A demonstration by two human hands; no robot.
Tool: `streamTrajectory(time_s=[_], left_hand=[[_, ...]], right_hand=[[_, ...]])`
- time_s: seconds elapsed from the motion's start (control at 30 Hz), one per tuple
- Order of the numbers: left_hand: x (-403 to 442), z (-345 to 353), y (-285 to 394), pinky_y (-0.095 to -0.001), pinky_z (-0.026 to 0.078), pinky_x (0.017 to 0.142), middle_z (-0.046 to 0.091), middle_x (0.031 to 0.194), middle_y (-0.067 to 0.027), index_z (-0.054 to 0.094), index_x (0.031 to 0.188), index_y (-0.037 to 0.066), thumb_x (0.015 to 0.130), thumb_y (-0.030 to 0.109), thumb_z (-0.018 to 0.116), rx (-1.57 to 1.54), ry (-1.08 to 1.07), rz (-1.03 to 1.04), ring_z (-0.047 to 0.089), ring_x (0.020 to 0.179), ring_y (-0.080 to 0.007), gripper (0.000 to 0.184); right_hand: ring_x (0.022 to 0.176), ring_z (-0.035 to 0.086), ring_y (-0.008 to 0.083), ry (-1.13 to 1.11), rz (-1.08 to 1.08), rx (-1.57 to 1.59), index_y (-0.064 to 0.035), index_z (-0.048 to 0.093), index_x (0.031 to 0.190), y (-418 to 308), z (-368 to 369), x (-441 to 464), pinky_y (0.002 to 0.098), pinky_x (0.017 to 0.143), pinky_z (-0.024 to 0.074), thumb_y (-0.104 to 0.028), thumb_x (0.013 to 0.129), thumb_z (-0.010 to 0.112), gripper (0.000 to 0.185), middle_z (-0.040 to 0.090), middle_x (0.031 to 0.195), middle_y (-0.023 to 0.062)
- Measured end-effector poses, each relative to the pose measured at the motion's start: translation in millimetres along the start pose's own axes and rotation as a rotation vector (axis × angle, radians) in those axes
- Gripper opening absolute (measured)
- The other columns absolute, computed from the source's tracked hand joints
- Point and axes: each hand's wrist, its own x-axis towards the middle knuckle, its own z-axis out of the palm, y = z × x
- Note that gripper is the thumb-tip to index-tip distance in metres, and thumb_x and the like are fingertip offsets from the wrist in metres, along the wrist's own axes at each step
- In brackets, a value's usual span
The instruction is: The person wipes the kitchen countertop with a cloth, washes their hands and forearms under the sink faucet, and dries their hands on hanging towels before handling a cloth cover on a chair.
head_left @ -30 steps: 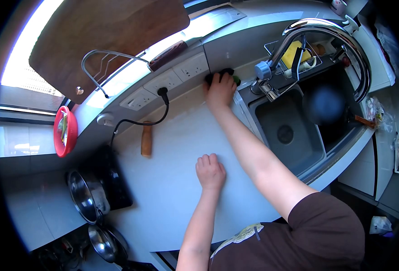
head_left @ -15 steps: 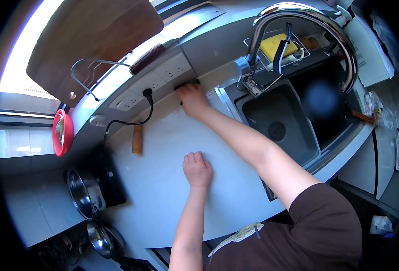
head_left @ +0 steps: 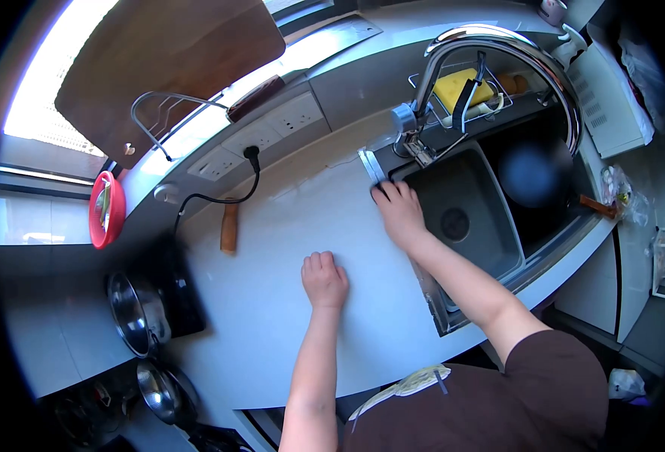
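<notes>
My right hand (head_left: 402,215) lies at the left rim of the grey sink (head_left: 453,218), its fingers curled over a dark object (head_left: 378,188) that is mostly hidden under them. My left hand (head_left: 324,280) rests on the white countertop (head_left: 272,324) with its fingers curled in, and nothing shows in it. A wooden rolling-pin-like piece (head_left: 229,227) lies on the counter to the left. Behind the sink stands the curved chrome faucet (head_left: 490,38), beside a wire rack with a yellow sponge (head_left: 460,89).
A black cable (head_left: 215,197) runs from the wall sockets (head_left: 253,139). At the left are a red basket (head_left: 117,211), a steel pot (head_left: 129,313) and a pan (head_left: 159,392). A large wooden board (head_left: 166,68) leans by the window. Right of the sink lies a plastic bag (head_left: 625,192).
My right hand has moved from the back of the counter by the wall, first leftward along it, then to the right and nearer, to the sink rim. My left hand stays on the counter.
</notes>
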Motion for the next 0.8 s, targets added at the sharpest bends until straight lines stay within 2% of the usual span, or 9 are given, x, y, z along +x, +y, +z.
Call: streamTrajectory(time_s=[0.13,0.2,0.27,0.4,0.53,0.6,0.67,0.73,0.8], left_hand=[[-1.5,-0.3,-4.6,-0.0428,0.041,0.069,0.05,0.082,-0.0134,0.05,0.084,0.005,0.066,0.002,0.055,0.013,-0.029,-0.005,0.049,0.078,-0.0327,0.019],[-1.2,2.0,-4.7,-0.0425,0.042,0.07,0.049,0.083,-0.0121,0.05,0.084,0.006,0.063,0.005,0.059,0.038,-0.016,0.017,0.049,0.079,-0.0311,0.023],[-1.0,2.9,-4.6,-0.0428,0.042,0.069,0.049,0.082,-0.0121,0.05,0.084,0.006,0.063,0.005,0.059,0.04,-0.004,0.015,0.049,0.079,-0.0313,0.023],[1.4,-1.6,-1.3,-0.0431,0.042,0.069,0.049,0.082,-0.0124,0.05,0.083,0.005,0.063,0.005,0.058,0.041,-0.033,0.016,0.049,0.079,-0.0315,0.021],[-2.4,4.5,-2.1,-0.0429,0.042,0.068,0.049,0.082,-0.0125,0.05,0.083,0.005,0.064,0.005,0.058,0.053,-0.039,0.003,0.049,0.079,-0.0316,0.021],[-1.5,4.6,-3.2,-0.0431,0.042,0.068,0.049,0.082,-0.0125,0.049,0.083,0.005,0.064,0.005,0.057,0.062,-0.013,0.005,0.049,0.078,-0.0315,0.021],[-1.8,2.3,-2.8,-0.0433,0.042,0.068,0.049,0.082,-0.0124,0.049,0.083,0.006,0.064,0.004,0.057,0.06,-0.017,0.001,0.049,0.078,-0.0316,0.021],[-1.5,2.3,0.5,-0.0435,0.042,0.068,0.049,0.083,-0.0124,0.049,0.083,0.006,0.064,0.004,0.057,0.053,-0.018,0.01,0.048,0.078,-0.0317,0.021],[-0.5,4.0,-1.9,-0.0437,0.042,0.069,0.049,0.084,-0.0125,0.049,0.084,0.006,0.064,0.003,0.057,0.062,-0.023,0.006,0.048,0.079,-0.0319,0.022]], right_hand=[[0.101,0.051,0.0316,0.076,-0.026,0.171,-0.0038,0.064,0.1,-5.3,-17.1,17.1,0.0417,0.087,0.0421,0.003,0.071,0.054,0.031,0.058,0.106,0.0119],[0.102,0.052,0.0326,0.178,-0.109,0.356,-0.0034,0.065,0.098,-14.9,-5.3,70.8,0.0413,0.089,0.0424,0.006,0.069,0.052,0.032,0.06,0.104,0.0125],[0.104,0.052,0.0337,0.123,-0.254,0.512,-0.0048,0.066,0.1,-21.2,30.2,124.8,0.0411,0.091,0.0424,0.004,0.07,0.054,0.034,0.06,0.106,0.0119],[0.107,0.052,0.0288,-0.108,-0.519,-0.027,-0.011,0.065,0.106,-68.0,84.1,175.8,0.0456,0.091,0.0415,-0.007,0.075,0.055,0.032,0.059,0.111,0.0076],[0.111,0.05,0.0264,-0.055,-0.505,-0.13,-0.0116,0.061,0.11,-60.4,100.0,159.5,0.0468,0.092,0.0392,-0.011,0.079,0.052,0.033,0.057,0.116,0.0063],[0.112,0.048,0.0272,-0.042,-0.109,-0.188,-0.0097,0.059,0.114,-36.1,89.4,149.5,0.0449,0.094,0.0378,-0.012,0.08,0.049,0.035,0.054,0.119,0.0073],[0.112,0.047,0.0288,0.203,0.028,-0.125,-0.008,0.056,0.118,1.5,73.9,124.5,0.0442,0.094,0.0379,-0.011,0.081,0.048,0.038,0.052,0.122,0.0096],[0.112,0.046,0.0308,0.151,0.046,-0.115,-0.0058,0.055,0.12,3.0,44.4,82.8,0.0449,0.096,0.0368,-0.009,0.081,0.048,0.04,0.051,0.124,0.0125],[0.113,0.046,0.0321,0.092,-0.045,-0.131,-0.0034,0.053,0.122,0.8,27.1,19.7,0.0465,0.098,0.0355,-0.009,0.08,0.05,0.042,0.05,0.126,0.0142]])
